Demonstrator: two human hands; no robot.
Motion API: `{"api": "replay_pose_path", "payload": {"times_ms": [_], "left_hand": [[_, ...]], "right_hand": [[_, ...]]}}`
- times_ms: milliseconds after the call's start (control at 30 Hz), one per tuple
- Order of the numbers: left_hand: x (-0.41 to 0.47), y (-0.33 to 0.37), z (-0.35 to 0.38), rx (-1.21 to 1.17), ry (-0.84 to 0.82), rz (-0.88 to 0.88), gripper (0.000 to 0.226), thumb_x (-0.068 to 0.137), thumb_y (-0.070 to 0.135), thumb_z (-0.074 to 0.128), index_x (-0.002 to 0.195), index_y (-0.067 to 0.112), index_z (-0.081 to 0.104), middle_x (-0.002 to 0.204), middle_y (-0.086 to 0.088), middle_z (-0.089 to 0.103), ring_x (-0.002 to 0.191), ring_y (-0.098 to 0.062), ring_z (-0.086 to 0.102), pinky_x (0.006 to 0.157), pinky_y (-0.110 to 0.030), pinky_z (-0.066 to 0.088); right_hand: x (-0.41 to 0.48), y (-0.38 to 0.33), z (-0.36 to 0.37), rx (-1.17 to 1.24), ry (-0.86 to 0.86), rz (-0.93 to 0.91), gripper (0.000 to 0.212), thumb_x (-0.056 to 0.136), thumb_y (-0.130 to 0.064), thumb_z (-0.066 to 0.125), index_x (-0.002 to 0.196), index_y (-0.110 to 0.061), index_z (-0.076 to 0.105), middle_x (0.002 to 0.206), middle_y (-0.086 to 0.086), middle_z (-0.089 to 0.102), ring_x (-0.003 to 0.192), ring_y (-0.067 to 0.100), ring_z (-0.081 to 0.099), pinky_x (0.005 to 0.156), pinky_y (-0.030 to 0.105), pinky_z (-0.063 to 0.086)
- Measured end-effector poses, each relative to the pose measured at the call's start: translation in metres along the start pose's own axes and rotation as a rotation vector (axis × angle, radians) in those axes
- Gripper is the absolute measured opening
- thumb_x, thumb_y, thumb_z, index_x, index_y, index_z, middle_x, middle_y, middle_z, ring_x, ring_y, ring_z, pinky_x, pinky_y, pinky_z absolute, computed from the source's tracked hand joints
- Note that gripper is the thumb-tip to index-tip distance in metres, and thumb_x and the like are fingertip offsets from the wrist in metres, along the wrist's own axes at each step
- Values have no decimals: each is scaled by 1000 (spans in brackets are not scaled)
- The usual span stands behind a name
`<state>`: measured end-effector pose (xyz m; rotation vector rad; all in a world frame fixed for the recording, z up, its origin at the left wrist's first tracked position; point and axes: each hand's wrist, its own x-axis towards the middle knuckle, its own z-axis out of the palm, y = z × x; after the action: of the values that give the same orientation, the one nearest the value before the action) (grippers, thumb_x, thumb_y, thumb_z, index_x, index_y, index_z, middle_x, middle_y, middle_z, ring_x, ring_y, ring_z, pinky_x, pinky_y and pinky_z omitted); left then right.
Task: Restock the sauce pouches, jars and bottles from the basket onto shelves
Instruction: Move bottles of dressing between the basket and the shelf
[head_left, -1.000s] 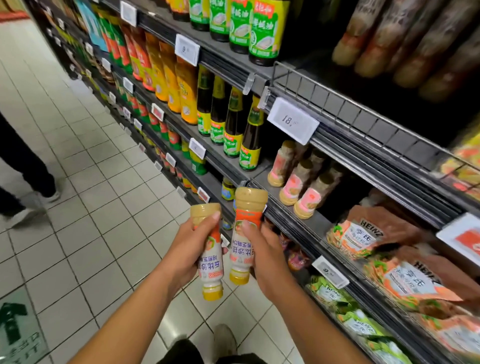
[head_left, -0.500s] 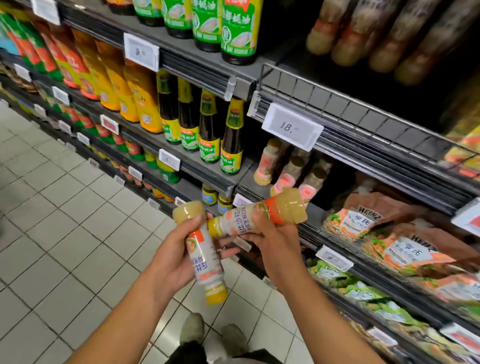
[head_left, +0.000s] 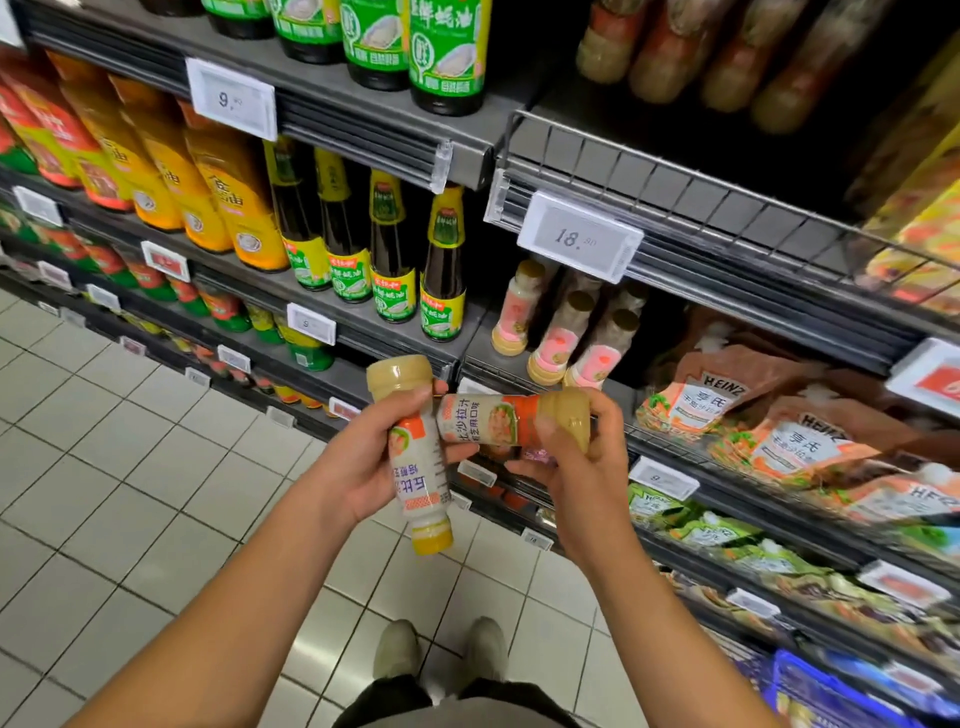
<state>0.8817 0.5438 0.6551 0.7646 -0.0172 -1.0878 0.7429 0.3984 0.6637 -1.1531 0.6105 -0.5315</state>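
My left hand (head_left: 353, 467) grips a beige salad-dressing bottle (head_left: 418, 467) upside down, its yellow cap pointing at the floor. My right hand (head_left: 576, 457) grips a second, matching bottle (head_left: 493, 418) lying sideways, base towards the shelf, with its cap end hidden behind the first bottle. Both are held in front of the shelf edge. Just behind them, three similar pink-labelled bottles (head_left: 556, 338) stand cap-down on the shelf (head_left: 478, 358) under an 18 price tag (head_left: 579, 236). A blue basket (head_left: 831, 696) shows at the bottom right.
Dark oyster-sauce bottles (head_left: 389, 249) and orange bottles (head_left: 228, 202) fill the shelf to the left. Heinz pouches (head_left: 769, 415) lie to the right, green pouches (head_left: 717, 535) below them. A wire rail (head_left: 675, 176) fronts the upper shelf. My shoes (head_left: 441, 649) stand on the tiled floor.
My right hand has turned its bottle from upright to lying sideways and brought it against the left bottle. The view has swung right and closer to the shelves.
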Motion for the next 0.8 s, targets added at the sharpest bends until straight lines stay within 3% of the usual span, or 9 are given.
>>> {"api": "replay_pose_path", "payload": {"times_ms": [100,200,300,400,533,600,700,800], "left_hand": [[5,9,0,80,16,-30,37,57,21,92,89,10,75,100,-21,69,94,-35,72,81,-55,59],[8,17,2,182,-4,-57,44,52,24,96,89,12,74,97,-19,71,93,-36,72,79,-55,60],[11,20,5,275,14,-107,38,60,22,89,91,9,72,101,-22,70,93,-38,72,71,-53,61],[13,17,5,292,34,-157,34,68,22,83,96,8,72,105,-25,69,93,-39,72,66,-48,60],[14,8,8,373,0,-223,53,67,29,83,112,5,68,112,-27,67,97,-40,69,78,-54,60],[15,4,9,394,-4,-227,53,70,30,83,114,6,67,115,-28,67,99,-41,68,80,-54,59],[16,-1,10,335,32,-158,42,75,29,80,111,9,70,116,-27,66,102,-39,68,77,-52,60],[21,-5,8,227,203,22,22,73,29,83,88,15,75,101,-20,70,84,-28,71,69,-39,61]], "right_hand": [[1,-6,-11,-222,-15,-19,34,81,-6,79,103,-18,57,92,9,70,78,26,68,56,32,58],[4,-14,-22,-428,-160,46,37,77,-1,82,99,-16,56,86,4,68,73,16,65,60,32,58],[8,-20,-27,-673,-349,128,34,75,-9,83,99,-23,64,83,-7,71,73,7,65,65,26,52],[13,-27,-30,-793,-450,245,25,73,-22,82,95,-26,71,79,-6,73,70,9,66,69,33,53],[16,-27,-33,-1016,-622,394,27,62,-34,74,87,-26,68,76,-6,72,71,9,68,75,39,58],[14,-21,-32,-1025,-591,447,35,59,-36,71,92,-28,66,81,-5,71,78,12,68,76,38,58],[9,-9,-31,-857,-514,486,50,61,-27,69,110,-21,65,93,7,69,95,29,69,87,50,57],[3,0,-30,-612,-412,533,50,65,-20,69,114,-18,62,101,19,69,91,29,70,85,53,57]]}}
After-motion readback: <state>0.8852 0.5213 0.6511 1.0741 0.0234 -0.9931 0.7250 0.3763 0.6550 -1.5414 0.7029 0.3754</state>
